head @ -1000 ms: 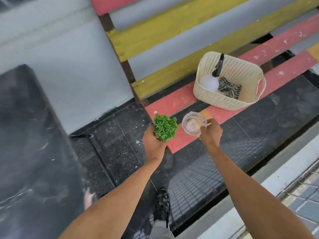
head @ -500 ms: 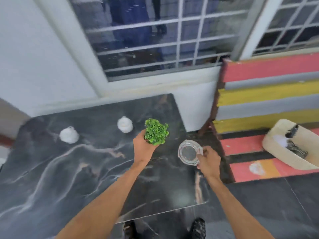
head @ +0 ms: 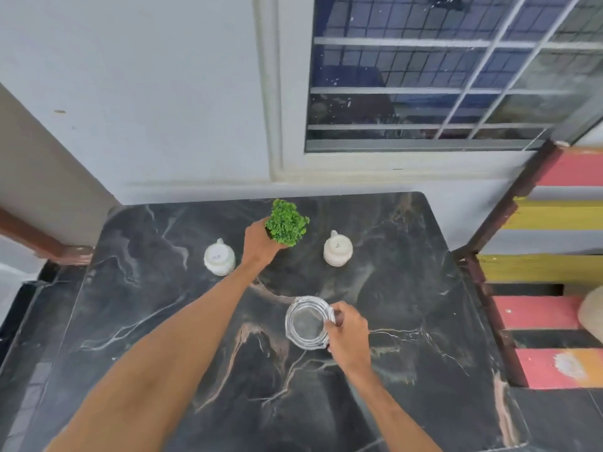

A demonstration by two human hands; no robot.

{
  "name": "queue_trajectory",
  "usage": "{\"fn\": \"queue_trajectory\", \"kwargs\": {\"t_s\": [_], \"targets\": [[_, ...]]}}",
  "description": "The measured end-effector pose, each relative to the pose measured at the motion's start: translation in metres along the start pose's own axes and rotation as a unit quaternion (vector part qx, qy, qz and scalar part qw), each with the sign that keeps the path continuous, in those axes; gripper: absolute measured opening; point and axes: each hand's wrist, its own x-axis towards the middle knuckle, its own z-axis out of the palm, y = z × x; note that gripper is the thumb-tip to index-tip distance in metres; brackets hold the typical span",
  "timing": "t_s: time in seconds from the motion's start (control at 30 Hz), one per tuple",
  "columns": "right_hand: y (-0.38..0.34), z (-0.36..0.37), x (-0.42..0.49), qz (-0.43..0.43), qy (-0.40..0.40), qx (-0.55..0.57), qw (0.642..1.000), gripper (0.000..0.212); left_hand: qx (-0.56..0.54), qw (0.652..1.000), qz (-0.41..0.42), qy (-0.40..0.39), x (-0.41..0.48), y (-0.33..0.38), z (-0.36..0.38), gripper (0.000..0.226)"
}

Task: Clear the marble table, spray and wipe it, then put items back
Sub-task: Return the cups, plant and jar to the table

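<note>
The black marble table [head: 408,288] fills the lower middle of the view. My left hand [head: 259,244] grips a small green plant [head: 287,223] at the table's far middle, between two upturned white cups, one on the left [head: 219,258] and one on the right [head: 337,248]. My right hand [head: 349,331] pinches the rim of a clear glass dish [head: 308,322] over the table's centre. Whether the plant or the dish touches the marble I cannot tell.
A white wall and a barred window [head: 440,76] stand behind the table. A bench of red, yellow and grey slats [head: 554,223] runs along the right, with the edge of a cream basket [head: 592,314] on it. Dark tiled floor lies to the left.
My view swung from the bench and basket back to the table. Both hands carried the plant and glass dish over the marble; the plant now sits further back, between the cups.
</note>
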Motion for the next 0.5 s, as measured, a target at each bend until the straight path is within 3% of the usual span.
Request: {"fn": "queue_trajectory", "kwargs": {"t_s": [0.23,0.5], "targets": [[-0.01,0.027,0.02,-0.007,0.008,-0.049,0.999,0.023,0.029,0.998,-0.008,-0.046,0.048,-0.017,0.01,0.028],[-0.012,0.04,0.038,-0.007,-0.024,-0.084,0.996,0.018,0.022,0.998,-0.021,-0.062,0.063,-0.028,0.007,0.034]]}}
